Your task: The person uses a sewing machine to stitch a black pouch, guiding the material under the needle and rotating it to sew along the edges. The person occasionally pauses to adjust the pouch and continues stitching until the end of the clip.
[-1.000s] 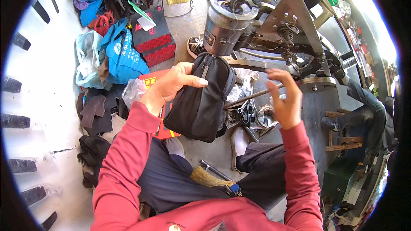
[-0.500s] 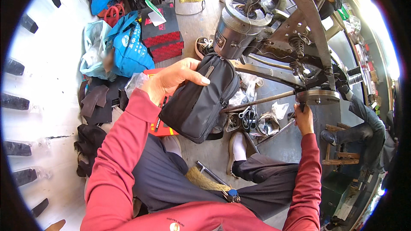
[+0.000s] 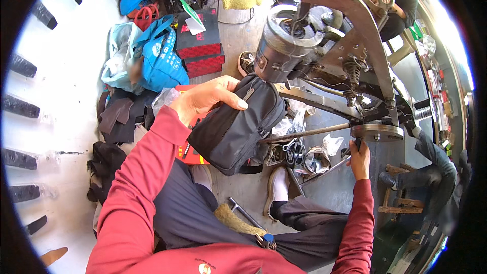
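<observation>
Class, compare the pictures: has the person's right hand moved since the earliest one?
Yes. Judged against the round metal wheel, the right hand has moved rightward, closer, and now holds the dark handle below it.

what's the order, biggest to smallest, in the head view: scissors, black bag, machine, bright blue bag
1. Machine
2. Black bag
3. Bright blue bag
4. Scissors

This is apparent size only; the black bag is held nearer the camera, so the two bags' true order is unsure.
</observation>
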The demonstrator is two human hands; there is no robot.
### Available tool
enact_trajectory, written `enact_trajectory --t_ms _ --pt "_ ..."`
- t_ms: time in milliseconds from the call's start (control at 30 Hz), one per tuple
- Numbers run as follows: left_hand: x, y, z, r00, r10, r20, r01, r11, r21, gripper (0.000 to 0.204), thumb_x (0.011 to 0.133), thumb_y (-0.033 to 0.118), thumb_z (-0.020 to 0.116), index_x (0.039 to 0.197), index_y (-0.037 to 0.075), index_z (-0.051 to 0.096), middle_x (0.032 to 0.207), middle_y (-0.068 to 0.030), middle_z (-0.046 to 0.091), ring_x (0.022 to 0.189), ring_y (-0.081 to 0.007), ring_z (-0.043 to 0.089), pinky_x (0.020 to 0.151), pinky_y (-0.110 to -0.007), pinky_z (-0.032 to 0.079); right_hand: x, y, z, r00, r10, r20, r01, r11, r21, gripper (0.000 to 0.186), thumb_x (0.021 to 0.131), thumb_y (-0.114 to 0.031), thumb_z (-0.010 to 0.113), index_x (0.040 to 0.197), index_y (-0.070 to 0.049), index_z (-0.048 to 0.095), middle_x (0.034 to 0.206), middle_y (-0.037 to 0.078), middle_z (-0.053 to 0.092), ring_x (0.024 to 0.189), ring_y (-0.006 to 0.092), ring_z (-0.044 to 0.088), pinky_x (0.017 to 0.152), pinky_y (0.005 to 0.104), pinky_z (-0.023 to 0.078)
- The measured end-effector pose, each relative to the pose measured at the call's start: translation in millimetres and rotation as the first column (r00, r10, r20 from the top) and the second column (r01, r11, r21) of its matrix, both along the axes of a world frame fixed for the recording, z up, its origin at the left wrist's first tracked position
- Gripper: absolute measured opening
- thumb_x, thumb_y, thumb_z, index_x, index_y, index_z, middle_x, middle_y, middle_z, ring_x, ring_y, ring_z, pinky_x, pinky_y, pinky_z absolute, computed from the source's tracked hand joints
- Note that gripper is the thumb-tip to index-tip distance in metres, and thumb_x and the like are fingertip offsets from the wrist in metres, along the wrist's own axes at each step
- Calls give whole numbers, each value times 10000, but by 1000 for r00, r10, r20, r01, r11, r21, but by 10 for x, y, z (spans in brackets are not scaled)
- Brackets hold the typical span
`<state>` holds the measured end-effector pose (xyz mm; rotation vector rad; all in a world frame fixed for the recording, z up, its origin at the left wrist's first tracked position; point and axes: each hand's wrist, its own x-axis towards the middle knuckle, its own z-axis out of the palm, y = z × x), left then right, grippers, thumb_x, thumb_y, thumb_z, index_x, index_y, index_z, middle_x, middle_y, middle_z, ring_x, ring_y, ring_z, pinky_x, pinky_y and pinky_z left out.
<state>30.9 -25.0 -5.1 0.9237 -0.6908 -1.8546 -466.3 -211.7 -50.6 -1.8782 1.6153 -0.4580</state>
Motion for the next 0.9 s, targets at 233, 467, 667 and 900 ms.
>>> enact_trajectory --t_ms 233,467,667,900 --pt "-23 3 -33 999 29 -28 -29 999 -22 286 841 60 771 1104 -34 712 965 -82 755 791 -148 729 778 -296 591 -519 -355 123 987 -158 -41 119 868 -483 240 980 -104 656 1194 0 624 1031 261 725 913 427 696 810 444 533" --pt "-11 6 29 1000 11 -16 -12 999 -36 302 827 46 751 1116 -33 712 982 -99 772 798 -153 747 780 -302 602 -282 -246 -21 986 -131 104 142 983 -116 294 1026 -90 601 1312 -32 568 1093 113 685 891 175 637 802 334 521" --pt "-39 10 22 1000 22 -18 -22 999 -37 284 818 52 762 1088 -22 716 958 -78 766 775 -143 734 763 -290 592 503 256 290 926 -8 378 -61 983 172 269 1030 -295 656 1010 -37 581 690 -1 551 489 98 499 455 272 425" --pt "-34 1 -7 999 33 -31 -33 999 -10 297 819 53 764 1100 -27 712 985 -94 768 825 -156 746 801 -308 601 207 113 1169 945 -19 326 118 951 -287 159 1045 -234 633 1058 -79 661 766 -46 545 581 47 446 487 229 373"
